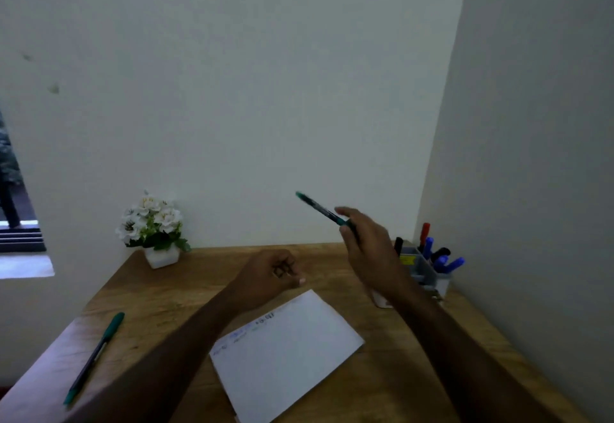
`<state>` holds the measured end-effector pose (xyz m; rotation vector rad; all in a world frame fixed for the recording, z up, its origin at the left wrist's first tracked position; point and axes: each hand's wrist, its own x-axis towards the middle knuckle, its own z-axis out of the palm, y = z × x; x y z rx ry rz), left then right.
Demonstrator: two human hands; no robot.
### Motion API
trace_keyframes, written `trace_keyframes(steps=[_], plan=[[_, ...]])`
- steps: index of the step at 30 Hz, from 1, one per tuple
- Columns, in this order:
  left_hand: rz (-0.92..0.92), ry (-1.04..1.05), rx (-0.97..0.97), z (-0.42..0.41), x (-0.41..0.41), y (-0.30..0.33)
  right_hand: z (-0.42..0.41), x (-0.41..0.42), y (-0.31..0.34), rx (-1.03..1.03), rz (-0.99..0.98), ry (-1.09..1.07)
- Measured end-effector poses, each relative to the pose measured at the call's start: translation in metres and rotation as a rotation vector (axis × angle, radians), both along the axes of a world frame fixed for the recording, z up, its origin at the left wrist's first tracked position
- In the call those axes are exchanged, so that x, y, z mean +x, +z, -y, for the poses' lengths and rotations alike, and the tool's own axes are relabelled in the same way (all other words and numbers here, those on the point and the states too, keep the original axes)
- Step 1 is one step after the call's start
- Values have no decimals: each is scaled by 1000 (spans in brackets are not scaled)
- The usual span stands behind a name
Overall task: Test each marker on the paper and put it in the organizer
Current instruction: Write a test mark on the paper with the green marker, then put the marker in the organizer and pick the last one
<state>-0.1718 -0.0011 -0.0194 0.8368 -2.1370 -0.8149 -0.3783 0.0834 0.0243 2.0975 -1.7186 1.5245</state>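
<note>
One green marker [320,210] pinched in right hand [367,250] fingers, lifted near organizer [428,273]; left hand [269,273] curled, holding nothing visible. Probably placing step: lower into free compartment.

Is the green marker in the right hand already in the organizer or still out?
Out: the right hand holds the green marker in the air, left of the organizer.

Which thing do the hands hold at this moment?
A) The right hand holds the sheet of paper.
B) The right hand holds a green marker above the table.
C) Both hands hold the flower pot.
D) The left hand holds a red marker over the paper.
B: the right hand grips the green marker in the air, near the organizer.
</note>
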Motion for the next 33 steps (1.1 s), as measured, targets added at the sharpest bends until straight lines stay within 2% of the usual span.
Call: trace_keyframes(steps=[7,10,15,19,24,29,33], plan=[[45,-125,-80,2,-69,24,-28,-86,70,60,-137,-254],[73,-136,-110,5,-87,27,-28,-99,78,170,-180,-269],[106,-133,-121,6,-99,30,-18,-97,69,309,-212,-235],[146,-123,-126,8,-96,28,-6,-93,60,337,-190,-194],[170,-105,-129,6,-89,28,-1,-92,64,384,-263,-269],[180,-114,-138,5,-86,29,0,-85,47,632,-400,-343],[192,-114,-141,2,-83,31,-4,-85,31,693,-474,-381]])
